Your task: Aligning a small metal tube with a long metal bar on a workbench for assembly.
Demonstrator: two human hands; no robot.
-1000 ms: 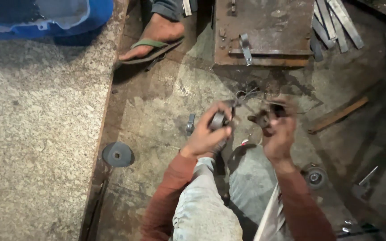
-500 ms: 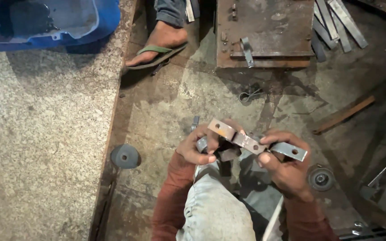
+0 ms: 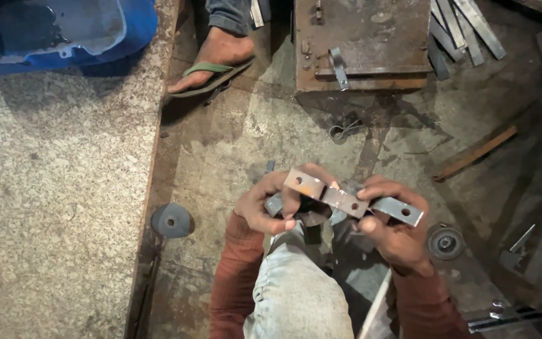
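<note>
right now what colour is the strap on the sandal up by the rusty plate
Green: the sandal has a green strap across the foot, seen in the head view.

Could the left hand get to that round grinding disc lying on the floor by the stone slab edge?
Probably yes. The grinding disc lies in the open on the floor, nothing between it and the left hand. But that hand is gripping the drilled metal strip with the right hand.

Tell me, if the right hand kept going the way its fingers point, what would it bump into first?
Probably the left hand: the right hand points leftward along the holed metal strip that both hold. Depth is hard to judge.
</note>
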